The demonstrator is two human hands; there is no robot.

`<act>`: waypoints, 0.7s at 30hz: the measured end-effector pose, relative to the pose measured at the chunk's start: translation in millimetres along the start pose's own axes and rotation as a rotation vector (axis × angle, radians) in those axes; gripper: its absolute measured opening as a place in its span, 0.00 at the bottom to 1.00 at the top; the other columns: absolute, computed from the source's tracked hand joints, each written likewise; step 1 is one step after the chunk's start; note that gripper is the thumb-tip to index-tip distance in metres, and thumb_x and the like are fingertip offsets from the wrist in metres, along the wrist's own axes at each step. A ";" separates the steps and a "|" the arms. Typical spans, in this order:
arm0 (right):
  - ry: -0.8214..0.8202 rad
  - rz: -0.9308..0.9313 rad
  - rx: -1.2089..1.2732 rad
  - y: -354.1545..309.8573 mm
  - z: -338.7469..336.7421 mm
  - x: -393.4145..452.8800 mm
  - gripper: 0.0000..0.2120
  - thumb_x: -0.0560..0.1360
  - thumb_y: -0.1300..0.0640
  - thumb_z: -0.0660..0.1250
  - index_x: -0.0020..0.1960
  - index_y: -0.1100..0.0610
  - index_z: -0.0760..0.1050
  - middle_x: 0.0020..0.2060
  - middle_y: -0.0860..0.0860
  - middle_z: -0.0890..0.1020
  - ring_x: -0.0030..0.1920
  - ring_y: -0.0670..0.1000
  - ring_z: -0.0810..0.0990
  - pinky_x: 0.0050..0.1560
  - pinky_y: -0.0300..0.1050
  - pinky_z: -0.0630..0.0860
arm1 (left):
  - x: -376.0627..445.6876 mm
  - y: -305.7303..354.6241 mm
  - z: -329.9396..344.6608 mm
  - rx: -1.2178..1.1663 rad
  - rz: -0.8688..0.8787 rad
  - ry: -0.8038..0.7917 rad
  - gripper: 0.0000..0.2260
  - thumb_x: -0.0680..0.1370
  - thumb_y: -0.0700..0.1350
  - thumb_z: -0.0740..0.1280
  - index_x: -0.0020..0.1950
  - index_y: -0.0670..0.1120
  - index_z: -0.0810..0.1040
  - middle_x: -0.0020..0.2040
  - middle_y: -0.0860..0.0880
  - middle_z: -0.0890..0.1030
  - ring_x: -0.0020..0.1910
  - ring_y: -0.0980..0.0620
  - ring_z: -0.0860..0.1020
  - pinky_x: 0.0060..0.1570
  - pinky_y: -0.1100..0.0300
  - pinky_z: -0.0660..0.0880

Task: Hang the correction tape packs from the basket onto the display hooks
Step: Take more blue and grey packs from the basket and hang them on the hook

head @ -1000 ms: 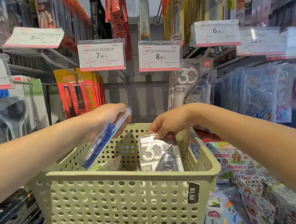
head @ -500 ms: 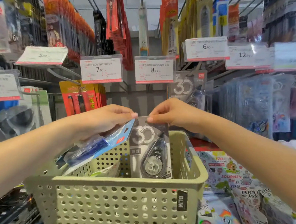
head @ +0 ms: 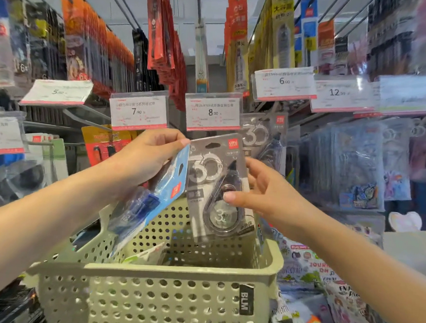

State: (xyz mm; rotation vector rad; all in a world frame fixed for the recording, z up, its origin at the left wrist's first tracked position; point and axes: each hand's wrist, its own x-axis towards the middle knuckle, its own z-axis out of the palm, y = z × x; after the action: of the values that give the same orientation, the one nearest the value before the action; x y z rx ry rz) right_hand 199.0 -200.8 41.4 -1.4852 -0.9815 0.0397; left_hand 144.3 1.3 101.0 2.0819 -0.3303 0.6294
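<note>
I hold a grey pack (head: 215, 184) in both hands (head: 147, 157), the left also gripping a blue pack (head: 149, 202); neither hung, more in the basket (head: 175, 271).

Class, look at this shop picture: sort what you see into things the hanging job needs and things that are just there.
Needed: grey pack, blue pack, basket, left hand, right hand, matching hung packs.

Just there: price tags, red packs, cartoon stationery.
</note>
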 end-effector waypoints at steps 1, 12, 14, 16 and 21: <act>0.044 -0.012 -0.005 1.4 -0.3 -3.7 0.28 0.68 0.62 0.72 0.65 0.53 0.69 0.54 0.49 0.83 0.53 0.48 0.83 0.54 0.43 0.79 | 1.0 2.5 2.1 0.012 0.019 0.005 0.11 0.81 0.47 0.59 0.40 0.46 0.76 0.25 0.43 0.68 0.21 0.50 0.64 0.24 0.63 0.58; 0.270 -0.165 0.202 -0.5 -1.7 -30.7 0.25 0.63 0.58 0.70 0.60 0.53 0.73 0.45 0.51 0.86 0.46 0.49 0.85 0.43 0.40 0.80 | 19.3 44.0 22.5 0.246 0.302 0.050 0.08 0.81 0.41 0.58 0.46 0.41 0.73 0.13 0.49 0.68 0.11 0.57 0.63 0.14 0.70 0.58; 0.312 -0.185 0.207 -4.7 -8.0 -33.3 0.23 0.63 0.57 0.70 0.58 0.53 0.74 0.43 0.51 0.86 0.44 0.49 0.85 0.42 0.42 0.81 | 24.1 52.9 22.4 0.272 0.365 0.064 0.03 0.81 0.40 0.58 0.49 0.44 0.71 0.15 0.50 0.72 0.12 0.57 0.64 0.14 0.69 0.61; 0.338 -0.185 0.205 -7.6 -15.7 -36.2 0.23 0.63 0.58 0.70 0.58 0.53 0.76 0.44 0.54 0.86 0.43 0.52 0.85 0.43 0.46 0.82 | 29.7 61.1 23.6 0.316 0.413 0.066 0.04 0.80 0.41 0.60 0.54 0.48 0.70 0.18 0.52 0.74 0.14 0.55 0.66 0.15 0.68 0.63; 0.373 -0.166 0.165 -6.3 -32.4 -41.2 0.25 0.65 0.58 0.70 0.61 0.54 0.74 0.47 0.55 0.86 0.46 0.54 0.85 0.41 0.45 0.82 | 47.0 75.9 33.3 0.428 0.454 0.034 0.23 0.78 0.44 0.65 0.71 0.54 0.64 0.24 0.52 0.77 0.17 0.56 0.71 0.20 0.67 0.70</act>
State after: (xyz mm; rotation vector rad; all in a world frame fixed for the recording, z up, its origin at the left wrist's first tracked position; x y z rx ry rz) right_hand 187.7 -251.5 32.1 -1.2005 -0.7734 -0.2623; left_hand 159.1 -68.2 164.6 2.4155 -0.7111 1.0798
